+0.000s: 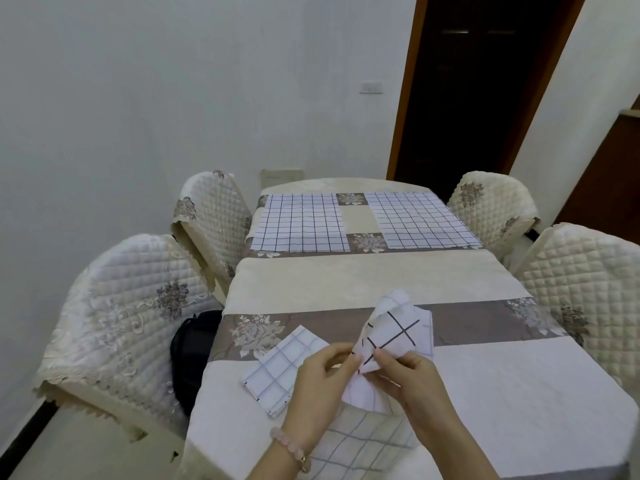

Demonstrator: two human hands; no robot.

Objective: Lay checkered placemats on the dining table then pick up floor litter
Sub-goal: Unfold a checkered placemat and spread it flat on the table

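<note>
Two white checkered placemats lie flat at the far end of the dining table (pixel 363 282), one on the left (pixel 300 223) and one on the right (pixel 420 220). A folded checkered placemat (pixel 280 367) rests on the near left part of the table. My left hand (pixel 322 379) and my right hand (pixel 412 379) both pinch the edge of another partly folded checkered placemat (pixel 394 330), lifted above the table's near end. Its lower part hangs down between my wrists.
Quilted cream chair covers stand on both sides: two chairs on the left (pixel 121 323) (pixel 211 216) and two on the right (pixel 491 206) (pixel 588 289). A black bag (pixel 192 355) sits on the near left chair. A dark doorway (pixel 474 91) is behind the table.
</note>
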